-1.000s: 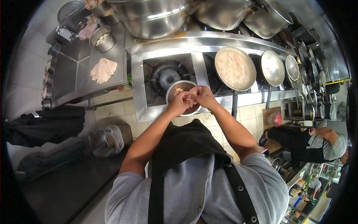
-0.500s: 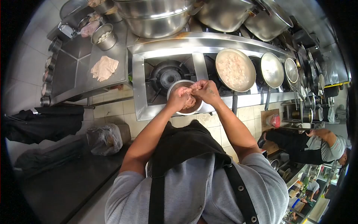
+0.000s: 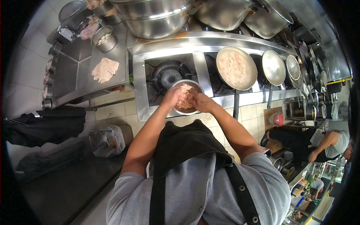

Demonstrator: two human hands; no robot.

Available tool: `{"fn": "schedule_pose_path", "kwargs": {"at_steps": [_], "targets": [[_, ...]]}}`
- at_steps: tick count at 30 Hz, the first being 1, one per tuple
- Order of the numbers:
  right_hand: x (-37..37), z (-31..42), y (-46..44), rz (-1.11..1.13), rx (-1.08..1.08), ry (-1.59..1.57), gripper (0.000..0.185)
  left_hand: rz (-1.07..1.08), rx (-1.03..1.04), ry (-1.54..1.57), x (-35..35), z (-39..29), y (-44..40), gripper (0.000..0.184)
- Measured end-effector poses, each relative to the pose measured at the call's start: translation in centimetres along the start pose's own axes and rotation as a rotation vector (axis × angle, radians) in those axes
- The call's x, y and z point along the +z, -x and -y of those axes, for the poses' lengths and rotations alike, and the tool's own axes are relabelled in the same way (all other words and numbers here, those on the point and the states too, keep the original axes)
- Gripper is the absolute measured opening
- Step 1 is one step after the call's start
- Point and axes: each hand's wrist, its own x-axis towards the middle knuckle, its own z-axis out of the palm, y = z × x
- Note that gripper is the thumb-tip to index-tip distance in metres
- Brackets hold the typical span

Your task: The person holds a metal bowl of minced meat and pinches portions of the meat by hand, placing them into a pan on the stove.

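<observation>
A round metal pot (image 3: 196, 86) with raw pinkish meat (image 3: 185, 96) sits at the front edge of the stove, just beside the left burner. My left hand (image 3: 171, 98) is curled over the pot's left side, its fingers closed on the meat. From the right, my right hand (image 3: 203, 103) reaches over the rim with its fingers bent down against the meat; its fingertips are partly hidden.
Right of the pot, a large pan (image 3: 237, 69) holds pale pieces in liquid, beside a smaller pan (image 3: 273, 68). A flat pale piece of meat (image 3: 105, 70) lies on the steel counter (image 3: 83, 77). Large pots (image 3: 157, 24) line the back. A co-worker (image 3: 300, 144) stands at right.
My hands have moved apart and lower, from pulling at meat together above the pot to its two sides. More of the meat shows now. The co-worker's arm has shifted.
</observation>
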Motion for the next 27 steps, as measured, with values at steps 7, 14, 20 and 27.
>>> {"fn": "schedule_pose_path", "kwargs": {"at_steps": [7,14,20,27], "targets": [[0.5,0.0,-0.3,0.127,0.139,0.366,0.037,0.149,-0.174,-0.342,-0.9,2.0,-1.1,0.018],[0.6,-1.2,-1.5,0.134,-0.049,0.385,0.042,0.248,-0.146,-0.420,-0.4,1.2,-1.1,0.013],[-0.6,-0.9,-1.4,0.123,-0.175,0.528,0.035,0.189,-0.039,-0.512,0.0,-0.5,-0.3,0.015],[-3.2,1.1,-0.8,0.156,-0.036,0.433,0.029,0.213,0.119,-0.664,-0.6,0.4,0.1,0.015]]}}
